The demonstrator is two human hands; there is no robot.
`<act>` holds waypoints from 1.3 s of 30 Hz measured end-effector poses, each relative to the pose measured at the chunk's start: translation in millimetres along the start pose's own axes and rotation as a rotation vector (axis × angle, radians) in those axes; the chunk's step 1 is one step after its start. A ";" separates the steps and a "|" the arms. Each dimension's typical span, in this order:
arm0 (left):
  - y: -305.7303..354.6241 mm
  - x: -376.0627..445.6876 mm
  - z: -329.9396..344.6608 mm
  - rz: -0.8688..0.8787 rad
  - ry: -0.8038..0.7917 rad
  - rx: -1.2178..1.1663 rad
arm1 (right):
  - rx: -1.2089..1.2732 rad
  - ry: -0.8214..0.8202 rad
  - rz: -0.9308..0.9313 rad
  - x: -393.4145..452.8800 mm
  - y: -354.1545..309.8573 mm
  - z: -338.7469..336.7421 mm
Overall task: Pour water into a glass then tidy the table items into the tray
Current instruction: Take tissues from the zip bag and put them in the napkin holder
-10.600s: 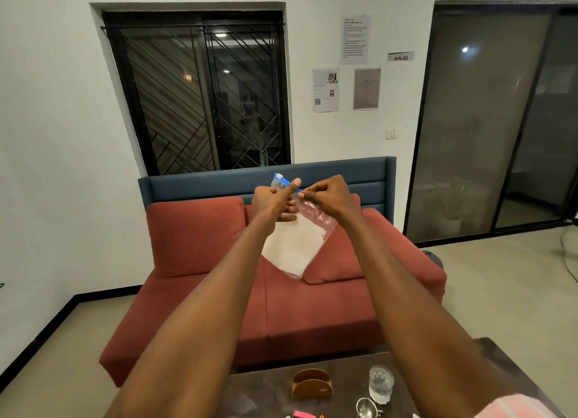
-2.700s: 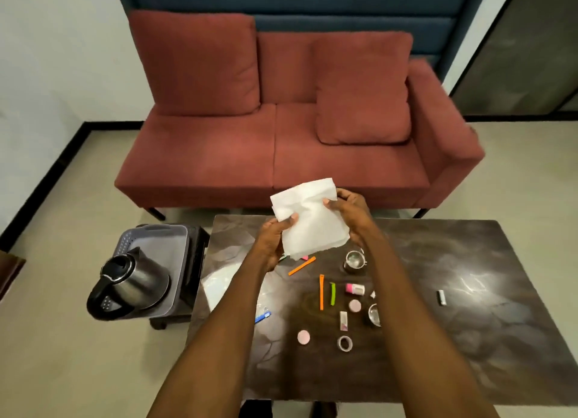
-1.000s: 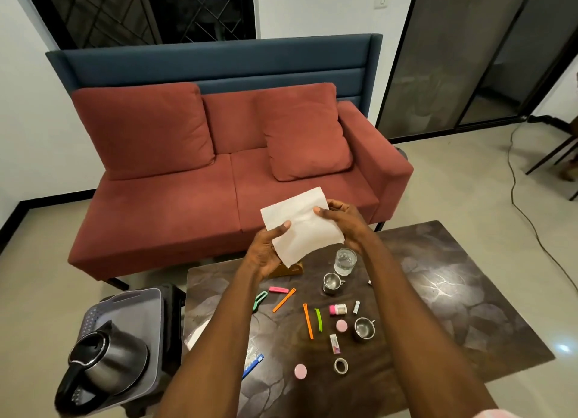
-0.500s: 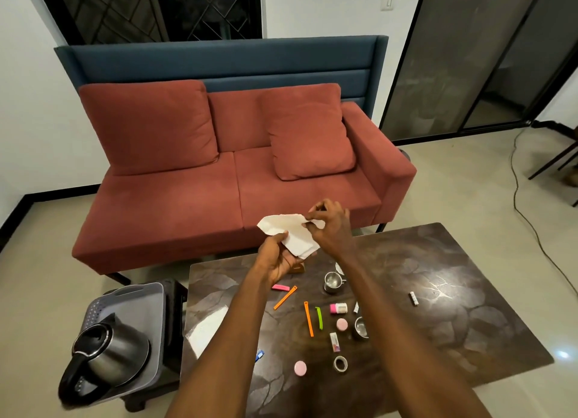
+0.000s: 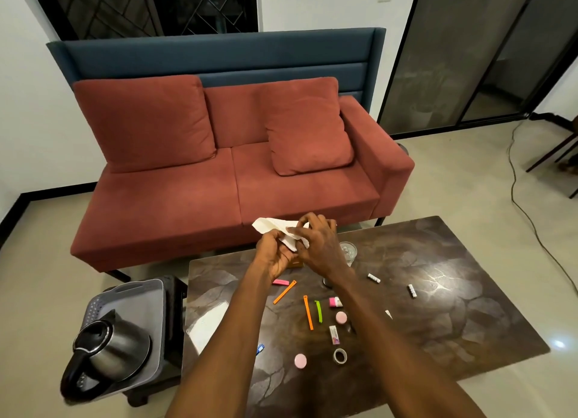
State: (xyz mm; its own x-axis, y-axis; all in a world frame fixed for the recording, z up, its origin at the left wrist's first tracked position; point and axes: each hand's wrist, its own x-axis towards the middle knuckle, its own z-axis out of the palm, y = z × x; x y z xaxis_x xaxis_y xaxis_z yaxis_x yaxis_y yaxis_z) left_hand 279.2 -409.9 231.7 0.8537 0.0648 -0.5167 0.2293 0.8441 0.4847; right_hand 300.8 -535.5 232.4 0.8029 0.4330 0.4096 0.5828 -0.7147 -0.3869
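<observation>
Both hands hold a white paper napkin (image 5: 271, 224) above the far edge of the dark marble table (image 5: 444, 295). My left hand (image 5: 275, 251) grips its lower part and my right hand (image 5: 316, 245) pinches its folded top. A glass of water (image 5: 348, 252) stands just right of my right hand. A steel kettle (image 5: 106, 352) sits on the grey tray (image 5: 147, 298) on a stool left of the table. Small items lie scattered on the table: orange clips (image 5: 308, 312), a green clip (image 5: 318, 310), pink caps (image 5: 301, 360), a tape ring (image 5: 340, 355).
A red sofa (image 5: 225, 173) stands behind the table. A clear plastic bag (image 5: 208, 323) with a blue zip lies at the table's left edge. A wooden holder (image 5: 295, 263) is mostly hidden behind my hands. A cable (image 5: 525, 211) runs over the floor on the right.
The napkin, held flat and spread a second ago, is now folded and bunched between my hands. The hands have come closer together.
</observation>
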 end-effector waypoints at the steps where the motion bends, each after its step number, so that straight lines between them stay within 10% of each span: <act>1: -0.4 -0.5 1.0 0.002 -0.002 -0.005 | 0.010 0.011 0.001 -1.3 -0.4 1.4; 21: 9.4 26.8 -22.1 -0.109 0.125 0.155 | -0.137 -0.035 -0.016 -5.1 12.1 28.5; 29: -2.6 76.2 -80.7 0.126 0.520 1.123 | -0.143 -0.207 0.071 34.8 61.2 71.0; 39: -18.1 196.5 -84.5 0.487 0.427 1.785 | -0.023 -0.471 0.056 95.6 139.6 176.8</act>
State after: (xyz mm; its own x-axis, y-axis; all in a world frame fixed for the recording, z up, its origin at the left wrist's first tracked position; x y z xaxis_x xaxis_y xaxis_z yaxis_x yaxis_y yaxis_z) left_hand 403.3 -367.4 61.7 0.8917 0.4392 -0.1093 0.4244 -0.7276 0.5390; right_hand 481.0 -496.7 71.5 0.8056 0.5915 -0.0324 0.5383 -0.7537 -0.3770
